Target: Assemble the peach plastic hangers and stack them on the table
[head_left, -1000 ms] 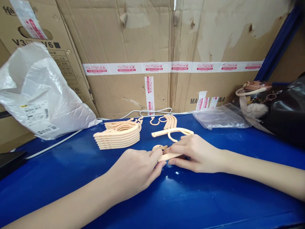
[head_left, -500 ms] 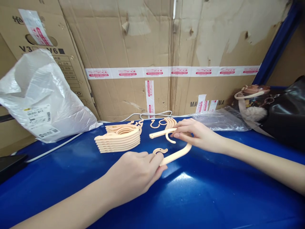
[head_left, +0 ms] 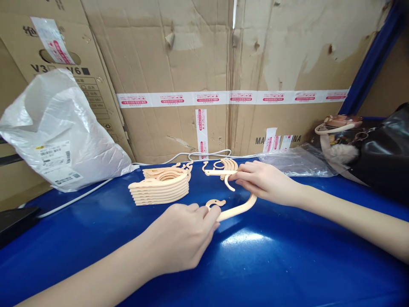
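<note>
White parcel (head_left: 60, 132), one: standing before the cardboard (head_left: 172, 64) at far left.
Pale hangers (head_left: 159, 192), stacked: sitting on the blue table (head_left: 271, 264), left of centre.
Left hand (head_left: 187, 234): closing thumb and fingers over the near end of a pale bar (head_left: 238, 211), which is bridging both hands at centre.
Ringed hook (head_left: 219, 202): showing just beyond the left fingers; whether joined to the bar, cannot tell.
Pale strip (head_left: 219, 172): extending leftward from the right hand, a curved hook (head_left: 228, 184) hanging below it. Just changed: it is lying nearly level, having sloped half a second ago; this is suggesting a small adjustment, the bar probably being worked at its bend.
Smaller hanger group (head_left: 230, 164): lying farther back.
Right hand (head_left: 260, 179): pinching bar and strip together, fingertips nearly meeting. Against the earliest view, it is holding farther back, away from the left hand, so more of the bar is showing.
Clear plastic (head_left: 306, 160): lying far right.
Black bag (head_left: 388, 145): resting beside it.
</note>
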The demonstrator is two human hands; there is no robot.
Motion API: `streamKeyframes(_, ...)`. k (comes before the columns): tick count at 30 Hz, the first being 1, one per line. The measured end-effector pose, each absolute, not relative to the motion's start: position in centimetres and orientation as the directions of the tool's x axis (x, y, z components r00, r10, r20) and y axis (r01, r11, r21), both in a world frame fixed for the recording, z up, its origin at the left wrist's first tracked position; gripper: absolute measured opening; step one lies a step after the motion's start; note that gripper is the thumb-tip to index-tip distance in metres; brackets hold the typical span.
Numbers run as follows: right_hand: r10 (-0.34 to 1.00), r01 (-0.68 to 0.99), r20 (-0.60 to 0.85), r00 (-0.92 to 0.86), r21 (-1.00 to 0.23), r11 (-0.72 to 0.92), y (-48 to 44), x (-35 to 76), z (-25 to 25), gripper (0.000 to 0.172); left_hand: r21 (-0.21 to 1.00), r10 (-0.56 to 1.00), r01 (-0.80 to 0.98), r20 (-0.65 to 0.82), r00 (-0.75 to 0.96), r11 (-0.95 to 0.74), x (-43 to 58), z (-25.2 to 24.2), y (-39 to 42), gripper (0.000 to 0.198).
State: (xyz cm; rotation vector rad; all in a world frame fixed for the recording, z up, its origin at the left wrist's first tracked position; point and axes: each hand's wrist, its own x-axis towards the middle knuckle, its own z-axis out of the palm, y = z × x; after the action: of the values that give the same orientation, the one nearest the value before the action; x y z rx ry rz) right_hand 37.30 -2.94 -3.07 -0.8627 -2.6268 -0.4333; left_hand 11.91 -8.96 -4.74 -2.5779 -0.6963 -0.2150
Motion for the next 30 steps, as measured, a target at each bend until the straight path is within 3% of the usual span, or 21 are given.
streamKeyframes(5,0.490,0.616,0.405,-0.772,0.285,0.734,-2.5,37.7,-3.2,0.030,-0.363,0.419,0.517,0.317,0.851,-0.775,11.7,-5.0,-8.7,0.027)
streamKeyframes(13,0.485,0.593,0.354,-0.800,0.343,0.728,-2.6,37.5,-3.4,0.028,-0.312,0.293,0.361,0.246,0.924,-0.879,12.1,-4.0,-9.4,0.006)
streamKeyframes(19,0.534,0.631,0.356,-0.767,0.266,0.729,-2.7,37.4,-3.3,0.024,-0.337,0.333,0.475,0.400,0.854,-0.813,11.9,-4.0,-8.6,0.029)
streamKeyframes(30,0.673,0.743,0.327,-0.664,0.181,0.645,-2.4,37.3,-3.7,0.027,-0.067,0.509,0.581,0.406,0.759,-0.811,12.1,-4.8,-8.2,0.028)
